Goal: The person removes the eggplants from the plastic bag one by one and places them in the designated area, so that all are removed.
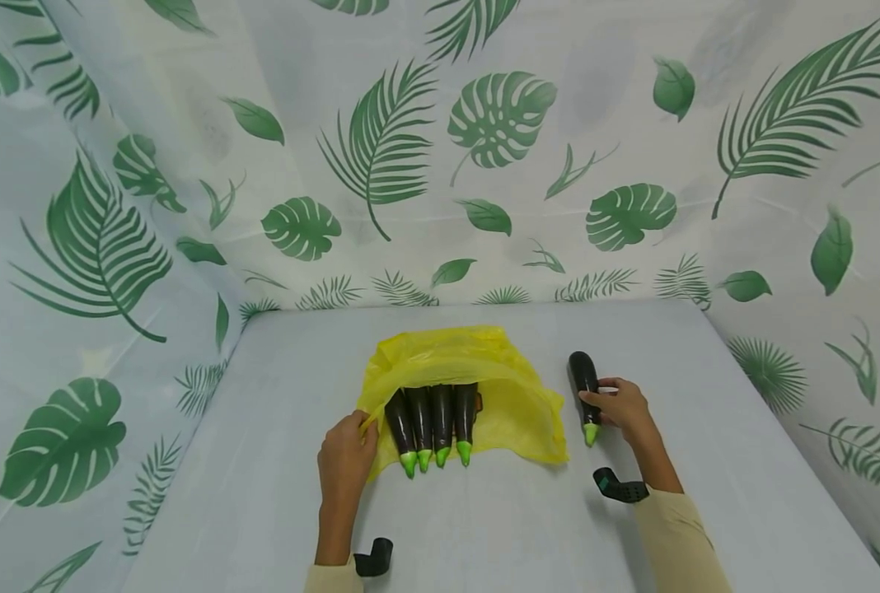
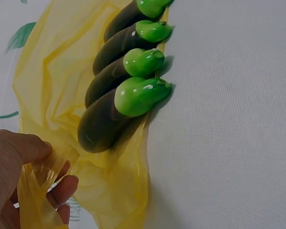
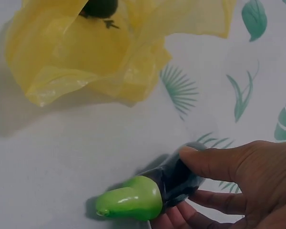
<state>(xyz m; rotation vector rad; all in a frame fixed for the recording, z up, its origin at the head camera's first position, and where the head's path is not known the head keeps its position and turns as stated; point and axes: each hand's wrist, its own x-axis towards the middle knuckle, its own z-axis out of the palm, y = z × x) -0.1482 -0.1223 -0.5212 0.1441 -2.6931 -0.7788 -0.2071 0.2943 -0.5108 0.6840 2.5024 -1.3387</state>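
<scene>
Eggplant (image 1: 583, 380) between pinching thumb and fingers of right hand (image 1: 625, 405), yellow bag (image 1: 447, 350) pinched by left hand (image 1: 347, 451)

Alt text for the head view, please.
A person's right hand holds an eggplant right of a yellow plastic bag, whose edge the left hand grips. Four more eggplants lie side by side in the bag's mouth, green ends toward the viewer.

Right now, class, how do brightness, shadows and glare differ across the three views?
Head view: brightest, with a soft shadow beside the right sleeve; left wrist view: dimmer, white glints on the green caps, shadows beside them on the white tabletop; right wrist view: also dim, a shine on the held eggplant, a soft shadow below the yellow bag.
</scene>
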